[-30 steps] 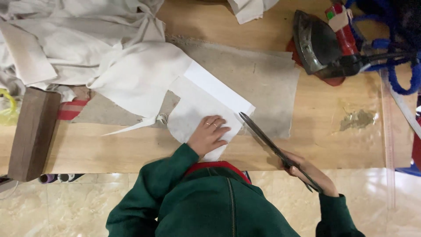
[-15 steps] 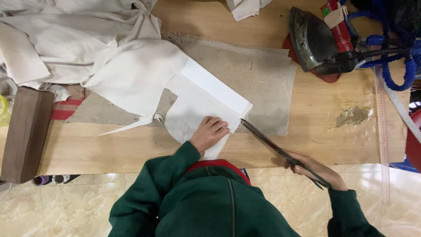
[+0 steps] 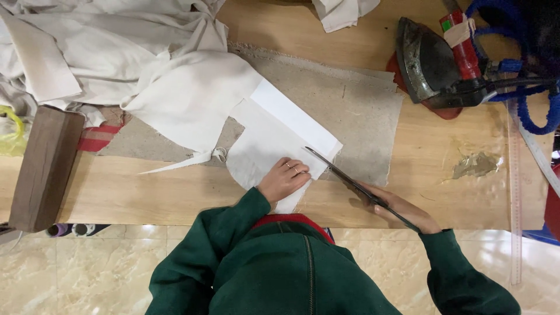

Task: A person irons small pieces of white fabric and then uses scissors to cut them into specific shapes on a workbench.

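Observation:
My left hand lies flat on a white fabric piece, pressing its near corner to the wooden table. My right hand grips the handles of long dark scissors. The blades point up and left, with their tip at the right edge of the white piece, next to my left fingers. A stiffer white sheet lies over the far side of the fabric. Both arms wear green sleeves.
A grey felt pad covers the table's middle. A heap of cream cloth fills the far left, a wooden block stands at the left edge. An old iron with blue cord rests at the far right, beside a clear ruler.
The scissors have slid up and left, so their tip now reaches the white piece's edge. My left hand stays pressed on the fabric. The camera view has shifted slightly.

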